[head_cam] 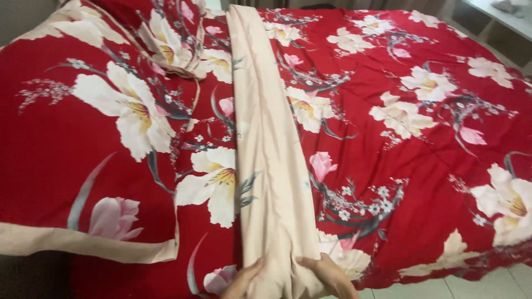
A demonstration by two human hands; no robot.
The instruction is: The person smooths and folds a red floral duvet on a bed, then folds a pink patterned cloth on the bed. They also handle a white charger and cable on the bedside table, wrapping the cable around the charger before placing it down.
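Down at the near edge, the left hand point(242, 279) and right hand point(331, 275) both pinched the beige folded strip point(270, 160), which ran up the middle of the red floral duvet point(421, 138). Spread mostly flat; the left flap point(83, 166) looked unsmoothed.

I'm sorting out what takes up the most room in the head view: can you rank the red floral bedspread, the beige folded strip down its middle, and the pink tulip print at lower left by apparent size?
1. Red floral bedspread, which fills most of the view.
2. Beige folded strip, long and narrow, held near its end by the left hand and right hand.
3. Pink tulip print, clearly smallest.
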